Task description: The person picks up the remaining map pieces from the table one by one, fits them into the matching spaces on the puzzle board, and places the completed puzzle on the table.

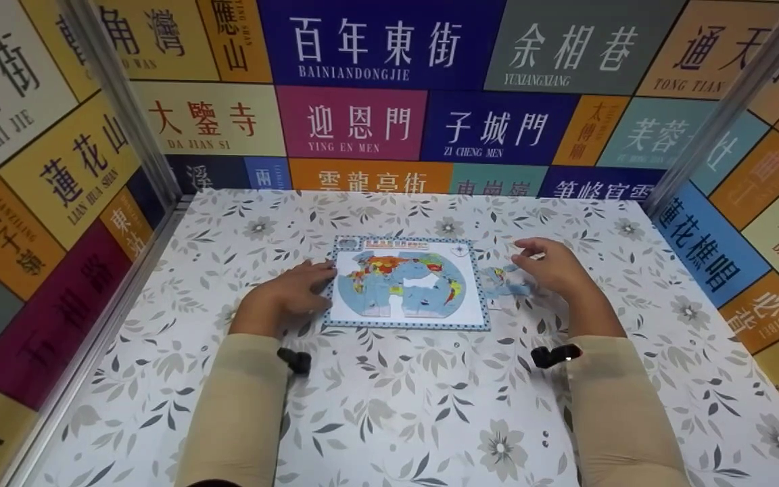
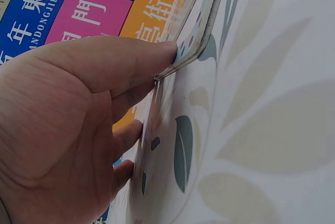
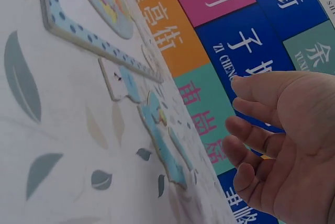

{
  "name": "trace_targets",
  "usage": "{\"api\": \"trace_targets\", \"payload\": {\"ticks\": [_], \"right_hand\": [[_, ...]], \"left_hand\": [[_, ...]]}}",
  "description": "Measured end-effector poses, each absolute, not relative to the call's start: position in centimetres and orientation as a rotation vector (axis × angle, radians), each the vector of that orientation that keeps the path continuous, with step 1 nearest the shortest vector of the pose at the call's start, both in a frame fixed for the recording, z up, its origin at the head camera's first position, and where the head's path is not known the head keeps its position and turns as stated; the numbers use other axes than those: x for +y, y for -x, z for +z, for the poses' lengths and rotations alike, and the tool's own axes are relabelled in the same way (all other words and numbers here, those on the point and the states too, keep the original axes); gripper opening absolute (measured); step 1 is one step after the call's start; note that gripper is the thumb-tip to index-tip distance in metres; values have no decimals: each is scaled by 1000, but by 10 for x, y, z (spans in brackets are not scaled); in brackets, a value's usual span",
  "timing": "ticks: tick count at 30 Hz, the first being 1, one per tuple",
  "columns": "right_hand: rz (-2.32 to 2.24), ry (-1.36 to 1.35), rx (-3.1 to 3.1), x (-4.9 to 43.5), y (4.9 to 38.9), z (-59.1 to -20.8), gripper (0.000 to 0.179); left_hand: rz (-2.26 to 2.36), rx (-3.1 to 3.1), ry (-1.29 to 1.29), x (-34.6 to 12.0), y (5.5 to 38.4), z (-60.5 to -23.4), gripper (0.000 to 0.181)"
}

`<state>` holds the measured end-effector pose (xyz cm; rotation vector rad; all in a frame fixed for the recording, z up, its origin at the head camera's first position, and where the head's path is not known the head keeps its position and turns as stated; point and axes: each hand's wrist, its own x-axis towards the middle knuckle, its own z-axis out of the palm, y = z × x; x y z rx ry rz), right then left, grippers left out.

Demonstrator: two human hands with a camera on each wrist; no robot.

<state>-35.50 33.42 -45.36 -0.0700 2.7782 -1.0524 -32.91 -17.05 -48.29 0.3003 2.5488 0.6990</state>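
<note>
A world-map jigsaw puzzle (image 1: 481,291) with a dotted blue border lies flat on the table, with white gaps in its map. At its left edge, my left hand (image 1: 298,287) touches the board. The left wrist view shows the thumb (image 2: 152,59) against the board's corner and the other fingers reaching down beside it. Loose puzzle pieces (image 3: 159,140) lie just right of the board, some overlapping. My right hand (image 1: 552,270) hovers over their right side with loosely bent fingers (image 3: 251,130) and nothing held in them.
A white cloth with grey leaves and flowers covers the table (image 1: 389,406). Behind it stands a wall (image 1: 356,125) of coloured panels with Chinese lettering, and similar panels close in both sides along metal posts (image 1: 159,169).
</note>
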Motion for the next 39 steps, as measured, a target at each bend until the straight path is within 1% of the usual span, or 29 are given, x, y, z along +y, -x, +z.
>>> {"api": "trace_targets", "payload": {"ticks": [8,14,22,33,39], "right_hand": [[-1048,-51,2752,344,358,-460,58],[-1021,5,2703,356,356,-465,58],[-1051,-50,2607,362,354,-473,56],[-993,125,2632,374,353,-482,63],[-1088,35,2509,375,351,-481,67]], "left_hand": [[706,2537,-301,-171,329,-483,77],[699,2536,-294,-171,330,-484,77],[703,2543,-282,-170,328,-484,77],[695,2555,-290,-171,330,-485,78],[703,2535,-268,-170,330,-484,78]]}}
